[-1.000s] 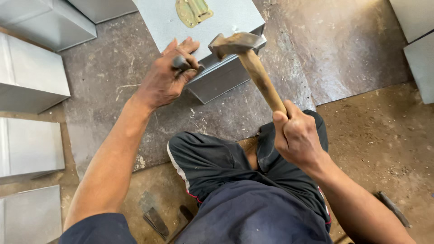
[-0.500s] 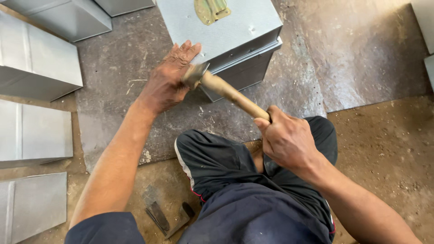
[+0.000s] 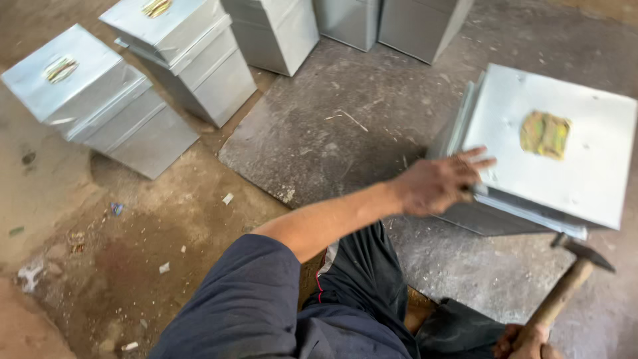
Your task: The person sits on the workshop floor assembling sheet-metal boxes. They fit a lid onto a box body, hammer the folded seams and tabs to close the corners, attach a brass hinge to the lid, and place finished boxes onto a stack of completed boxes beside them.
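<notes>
Hammer [image 3: 573, 279] lowered, left hand [image 3: 435, 183] on metal box [image 3: 551, 149]

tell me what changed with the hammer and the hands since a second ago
The hammer has come off the metal box edge and now hangs low beside it, head near the floor. The left hand has gone from a pinching grip to lying flat on the box corner. The right hand still grips the wooden handle, and the box still rests on the floor plate.
</notes>
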